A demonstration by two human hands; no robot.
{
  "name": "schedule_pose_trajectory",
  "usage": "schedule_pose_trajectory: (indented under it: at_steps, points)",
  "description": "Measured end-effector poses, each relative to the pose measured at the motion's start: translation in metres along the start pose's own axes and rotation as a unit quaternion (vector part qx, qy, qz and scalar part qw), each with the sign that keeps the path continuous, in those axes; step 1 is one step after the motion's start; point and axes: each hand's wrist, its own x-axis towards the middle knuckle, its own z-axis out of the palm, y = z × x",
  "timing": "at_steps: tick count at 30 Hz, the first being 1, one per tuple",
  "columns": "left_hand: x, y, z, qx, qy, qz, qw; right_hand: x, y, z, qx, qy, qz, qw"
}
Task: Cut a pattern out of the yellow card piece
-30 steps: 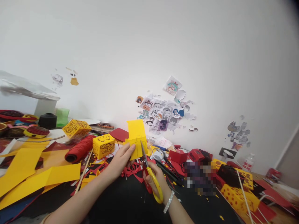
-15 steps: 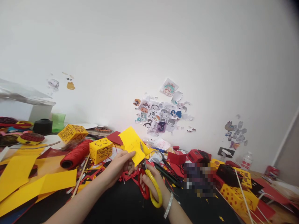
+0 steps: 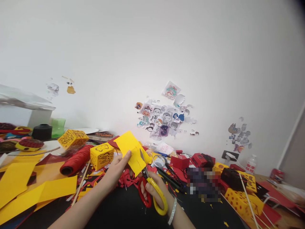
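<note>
Far left, one black thread cone (image 3: 42,132) and one green cup (image 3: 58,128), then one red thread spool (image 3: 77,159), two drawn-on yellow boxes (image 3: 102,156), left hand (image 3: 119,166) pinching one yellow paper sheet (image 3: 130,145) mid-scene, right hand (image 3: 160,182) gripping one pair of scissors (image 3: 159,194), blades at sheet's right edge, one bottle (image 3: 251,163) far right.

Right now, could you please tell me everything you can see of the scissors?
The scissors have one red handle and one yellow handle, both plastic-looking, with grey, metallic-looking blades. Held in the right hand, they point up and slightly left in the picture, handles apart. One blade shows in front of the yellow paper; the other is hidden.
</note>
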Motion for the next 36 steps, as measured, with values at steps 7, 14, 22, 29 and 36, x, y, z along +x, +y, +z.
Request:
schedule_pose_trajectory:
  at_steps: [7,14,22,29,36]
  points:
    - [-0.005,0.008,0.010,0.065,0.000,0.023,0.998,0.001,-0.003,0.001,-0.008,0.039,-0.005,0.999]
    - [-0.008,0.007,0.016,0.080,-0.013,-0.025,0.996,-0.002,-0.011,-0.002,-0.015,0.021,-0.020,0.999]
    - [-0.005,0.011,0.012,0.132,-0.030,-0.034,0.990,-0.003,-0.006,-0.004,-0.016,0.030,-0.001,0.999]
    - [-0.008,0.000,0.022,0.154,-0.007,0.003,0.988,-0.001,-0.006,0.002,-0.007,0.083,-0.028,0.996]
    - [-0.009,-0.019,0.027,0.166,0.074,0.022,0.983,0.002,-0.001,0.012,-0.014,0.128,-0.051,0.990]
